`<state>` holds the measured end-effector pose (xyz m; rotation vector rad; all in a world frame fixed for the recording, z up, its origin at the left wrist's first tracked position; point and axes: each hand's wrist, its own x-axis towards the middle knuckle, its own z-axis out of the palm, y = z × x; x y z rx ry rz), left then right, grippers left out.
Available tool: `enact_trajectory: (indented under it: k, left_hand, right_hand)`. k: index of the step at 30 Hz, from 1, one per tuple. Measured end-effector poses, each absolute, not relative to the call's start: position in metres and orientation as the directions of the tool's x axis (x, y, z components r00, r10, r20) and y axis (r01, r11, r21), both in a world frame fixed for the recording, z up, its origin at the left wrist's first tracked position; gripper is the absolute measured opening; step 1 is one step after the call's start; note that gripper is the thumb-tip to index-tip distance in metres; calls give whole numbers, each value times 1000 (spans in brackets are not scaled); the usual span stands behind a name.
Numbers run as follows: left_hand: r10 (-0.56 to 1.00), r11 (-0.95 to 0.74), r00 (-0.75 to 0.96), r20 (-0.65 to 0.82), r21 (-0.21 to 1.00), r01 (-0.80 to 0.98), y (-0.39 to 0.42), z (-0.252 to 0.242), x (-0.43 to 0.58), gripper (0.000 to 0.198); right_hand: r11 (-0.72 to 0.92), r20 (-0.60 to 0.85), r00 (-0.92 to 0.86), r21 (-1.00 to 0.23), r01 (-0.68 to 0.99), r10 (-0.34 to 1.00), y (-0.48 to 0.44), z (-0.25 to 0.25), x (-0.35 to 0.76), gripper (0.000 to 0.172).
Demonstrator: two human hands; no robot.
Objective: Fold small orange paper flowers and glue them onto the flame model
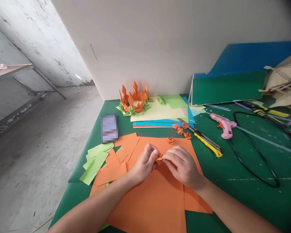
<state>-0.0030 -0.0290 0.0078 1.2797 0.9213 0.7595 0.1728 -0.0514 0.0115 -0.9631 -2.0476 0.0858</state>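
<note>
My left hand (pixel 144 163) and my right hand (pixel 181 165) meet over large orange paper sheets (pixel 155 197) on the green table (pixel 244 161). Both pinch a small folded orange paper piece (pixel 159 157) between their fingertips. Several finished small orange folded pieces (pixel 180 130) lie just beyond, near one more (pixel 170 140). An orange paper crown with green leaves (pixel 134 100) stands at the back by the wall.
Green paper strips (pixel 95 160) lie left near the table edge. A stack of coloured sheets (pixel 165 113), a yellow utility knife (pixel 206 142), a pink glue gun (pixel 224 125) with black cord (pixel 254 161), a green-blue box (pixel 230 84) and a blurred card (pixel 109 128) are around.
</note>
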Motion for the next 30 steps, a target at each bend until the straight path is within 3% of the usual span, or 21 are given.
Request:
enact_trajectory:
  k: [5, 9, 13, 21, 26, 30]
  left_hand:
    - [859, 157, 501, -104, 986, -65, -31, 9, -2, 42]
    - [832, 229, 531, -160, 971, -66, -30, 5, -1, 41]
    - [839, 246, 515, -178, 967, -68, -28, 4, -1, 38]
    - [902, 265, 408, -142, 928, -263, -24, 12, 1, 38]
    - [911, 197, 391, -134, 972, -125, -27, 6, 0, 35]
    - [928, 130, 349, -132, 991, 29, -32, 5, -1, 35]
  right_hand:
    - [648, 642, -242, -528, 549, 728, -50, 12, 173, 11]
    - [603, 618, -162, -618, 504, 769, -47, 11, 172, 10]
    - [601, 612, -164, -627, 496, 774, -48, 11, 171, 11]
    - [572, 581, -138, -680, 459, 802, -50, 15, 170, 12]
    - [543, 546, -138, -707, 453, 826, -51, 15, 168, 12]
    - [563, 583, -145, -644, 518, 799, -53, 14, 164, 12]
